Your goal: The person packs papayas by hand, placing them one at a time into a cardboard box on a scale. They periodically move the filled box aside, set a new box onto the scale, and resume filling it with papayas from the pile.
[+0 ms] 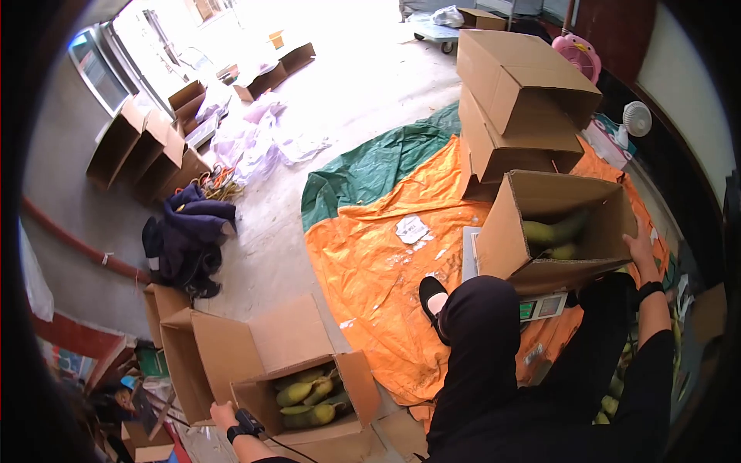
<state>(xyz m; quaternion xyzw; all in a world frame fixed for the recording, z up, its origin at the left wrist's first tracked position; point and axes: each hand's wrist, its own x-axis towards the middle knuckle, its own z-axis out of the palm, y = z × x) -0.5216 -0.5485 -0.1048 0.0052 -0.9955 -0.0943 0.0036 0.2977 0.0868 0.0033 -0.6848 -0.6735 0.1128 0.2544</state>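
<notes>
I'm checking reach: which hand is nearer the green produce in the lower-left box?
Left: left hand just left of the produce; right hand far right, at another box.

Trousers (482, 328), shoe (428, 292), sleeve (654, 364) and wristbands (651, 289) are all black.

Nothing legible — marks on the white patch (413, 229) and scale panel (545, 308) are too small.

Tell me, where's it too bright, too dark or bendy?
In the head view, the far floor is washed out white by glare; in the head view, the box at the right hand is shadowed inside, dimming its green vegetables; the head view's corners are black, and the red pipe seems curved, probably by the lens.
</notes>
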